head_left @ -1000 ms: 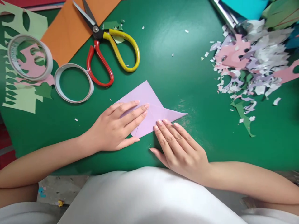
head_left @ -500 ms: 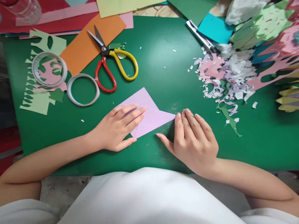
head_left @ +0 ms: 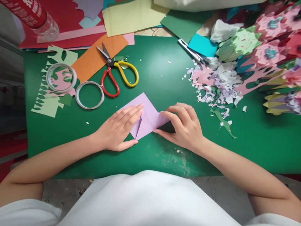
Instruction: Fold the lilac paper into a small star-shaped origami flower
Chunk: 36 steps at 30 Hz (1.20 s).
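A folded sheet of light purple paper (head_left: 149,117) lies on the green tabletop in front of me, one corner pointing away and a flap reaching right. My left hand (head_left: 121,127) rests flat on its left part, fingers stretched out together and thumb apart near the bottom corner. Between those fingers and the bottom corner, a folded edge stands slightly raised. At the right flap, my right hand (head_left: 182,124) has bent fingers above and the thumb at the lower edge, pinching the paper. The tip of the flap is hidden under that hand.
Scissors (head_left: 128,73) with red and yellow handles lie beyond the paper, beside two tape rolls (head_left: 90,108) and orange paper (head_left: 88,59). A utility knife (head_left: 190,50) and a heap of paper scraps (head_left: 225,78) are at right. Paper flowers (head_left: 270,53) and a bottle (head_left: 47,28) stand farther back.
My right hand has moved from the flap's tip leftward and now grips the flap with bent fingers. My left hand stays on the paper. The view has shifted, showing more of the far table.
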### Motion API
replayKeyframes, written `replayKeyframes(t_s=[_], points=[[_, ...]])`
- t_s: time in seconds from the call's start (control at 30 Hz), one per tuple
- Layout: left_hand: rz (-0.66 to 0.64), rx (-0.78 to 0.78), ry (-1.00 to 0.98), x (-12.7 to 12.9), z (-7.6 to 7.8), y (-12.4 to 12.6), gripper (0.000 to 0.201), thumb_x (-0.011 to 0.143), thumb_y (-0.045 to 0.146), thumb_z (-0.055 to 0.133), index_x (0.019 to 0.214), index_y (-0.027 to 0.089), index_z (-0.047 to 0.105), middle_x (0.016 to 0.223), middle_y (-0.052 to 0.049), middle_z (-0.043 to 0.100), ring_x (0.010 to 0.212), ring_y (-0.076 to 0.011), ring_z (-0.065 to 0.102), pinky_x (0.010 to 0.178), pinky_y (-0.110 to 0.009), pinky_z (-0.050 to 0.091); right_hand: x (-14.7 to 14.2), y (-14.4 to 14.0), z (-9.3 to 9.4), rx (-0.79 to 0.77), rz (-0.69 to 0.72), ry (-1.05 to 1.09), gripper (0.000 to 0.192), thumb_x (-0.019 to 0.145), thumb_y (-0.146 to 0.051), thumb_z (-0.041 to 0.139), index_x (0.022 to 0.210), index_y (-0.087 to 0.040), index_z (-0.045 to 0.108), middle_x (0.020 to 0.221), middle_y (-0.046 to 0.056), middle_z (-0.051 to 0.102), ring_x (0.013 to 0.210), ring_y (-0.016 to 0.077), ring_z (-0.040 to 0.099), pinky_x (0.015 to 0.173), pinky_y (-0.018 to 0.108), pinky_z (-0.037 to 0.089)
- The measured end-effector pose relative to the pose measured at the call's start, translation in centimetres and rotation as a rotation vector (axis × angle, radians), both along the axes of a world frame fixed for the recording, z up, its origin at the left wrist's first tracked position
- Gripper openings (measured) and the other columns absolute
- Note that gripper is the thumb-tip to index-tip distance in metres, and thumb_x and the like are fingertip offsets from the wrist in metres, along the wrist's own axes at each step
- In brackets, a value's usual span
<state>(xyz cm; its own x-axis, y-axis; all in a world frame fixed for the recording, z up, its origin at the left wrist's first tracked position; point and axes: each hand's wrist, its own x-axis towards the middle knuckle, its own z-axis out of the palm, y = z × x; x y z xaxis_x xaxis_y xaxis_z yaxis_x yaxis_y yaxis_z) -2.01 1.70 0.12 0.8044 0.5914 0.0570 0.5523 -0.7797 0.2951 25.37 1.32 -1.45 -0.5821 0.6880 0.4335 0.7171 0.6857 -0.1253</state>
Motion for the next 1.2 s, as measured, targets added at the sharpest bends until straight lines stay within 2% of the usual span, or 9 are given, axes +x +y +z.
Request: replayKeyframes(t_s=[0.17,0.3,0.5,0.57,0.67,0.8,0.97,1.1,1.2], points=[[-0.052,0.005,-0.027,-0.1,0.1,0.1,0.070,0.091,0.043,0.059,0.147,0.007,0.038,0.155,-0.018,0.042,0.146,-0.0310,0.037,0.118,-0.042,0.030,0.0,0.1,0.0,0.047,0.032,0.119,0.030,0.087,-0.037,0.071,0.105,-0.019,0.054,0.094,0.006,0.070,0.092,0.0209,0.061,0.083,0.035,0.050],[-0.142,0.073,-0.072,-0.2,-0.1,0.1,0.052,0.095,0.039,0.055,0.138,0.010,0.053,0.149,-0.012,0.053,0.142,-0.0280,0.044,0.119,-0.040,0.029,0.1,0.1,0.1,0.011,0.023,0.106,0.015,0.089,-0.031,0.069,0.089,-0.023,0.056,0.084,-0.001,0.073,0.081,0.0156,0.061,0.075,0.030,0.045],[-0.199,0.074,-0.056,-0.3,-0.2,0.1,0.047,0.097,0.038,0.052,0.133,0.010,0.058,0.147,-0.012,0.055,0.139,-0.0266,0.049,0.117,-0.040,0.035,0.2,0.3,0.3,0.001,0.228,0.178,0.021,0.089,-0.008,0.058,0.075,-0.022,0.053,0.080,-0.002,0.071,0.065,0.0127,0.044,0.064,0.026,0.041],[-0.201,0.058,-0.048,-0.3,-0.1,0.1,0.048,0.097,0.038,0.052,0.134,0.009,0.058,0.147,-0.013,0.054,0.139,-0.0266,0.050,0.117,-0.040,0.036,0.1,0.3,0.3,0.003,0.273,0.154,0.023,0.086,-0.003,0.055,0.072,-0.021,0.052,0.082,-0.001,0.071,0.064,0.0128,0.042,0.062,0.027,0.040],[-0.200,0.045,-0.050,-0.3,-0.1,0.1,0.049,0.097,0.038,0.051,0.136,0.009,0.057,0.147,-0.014,0.054,0.139,-0.0267,0.050,0.117,-0.041,0.038,-0.1,0.3,0.4,0.022,0.329,0.131,0.020,0.083,-0.005,0.054,0.071,-0.020,0.055,0.083,0.001,0.070,0.064,0.0129,0.043,0.060,0.028,0.038],[-0.202,0.071,-0.070,-0.3,-0.2,0.0,0.048,0.097,0.037,0.050,0.134,0.008,0.058,0.146,-0.015,0.055,0.138,-0.0270,0.051,0.116,-0.040,0.040,-0.3,-0.1,0.7,0.067,0.431,0.083,0.017,0.089,-0.010,0.054,0.076,-0.020,0.058,0.080,0.001,0.067,0.064,0.0119,0.045,0.057,0.028,0.034],[-0.178,0.107,-0.045,-0.1,0.0,-0.4,0.047,0.096,0.036,0.051,0.131,0.006,0.060,0.144,-0.016,0.056,0.136,-0.0297,0.053,0.111,-0.042,0.045,-0.3,-0.5,1.0,0.088,0.493,0.028,0.019,0.089,-0.013,0.060,0.072,-0.019,0.056,0.078,0.001,0.066,0.065,0.0116,0.048,0.056,0.028,0.035],[-0.135,0.244,-0.075,0.1,0.0,-0.9,0.035,0.094,0.031,0.055,0.117,0.008,0.067,0.130,-0.017,0.067,0.124,-0.0299,0.063,0.103,-0.042,0.053,-0.1,-0.8,1.0,0.044,0.508,0.007,0.026,0.089,-0.011,0.057,0.065,-0.019,0.049,0.076,0.002,0.065,0.066,0.0123,0.049,0.056,0.028,0.036],[-0.152,0.370,-0.155,0.2,-0.1,-1.2,0.019,0.092,0.025,0.062,0.102,0.012,0.071,0.113,-0.013,0.075,0.110,-0.0260,0.071,0.095,-0.039,0.058,0.1,-1.0,1.0,0.029,0.494,-0.029,0.026,0.090,-0.010,0.057,0.066,-0.019,0.049,0.077,0.002,0.064,0.071,0.0125,0.052,0.059,0.028,0.038]])
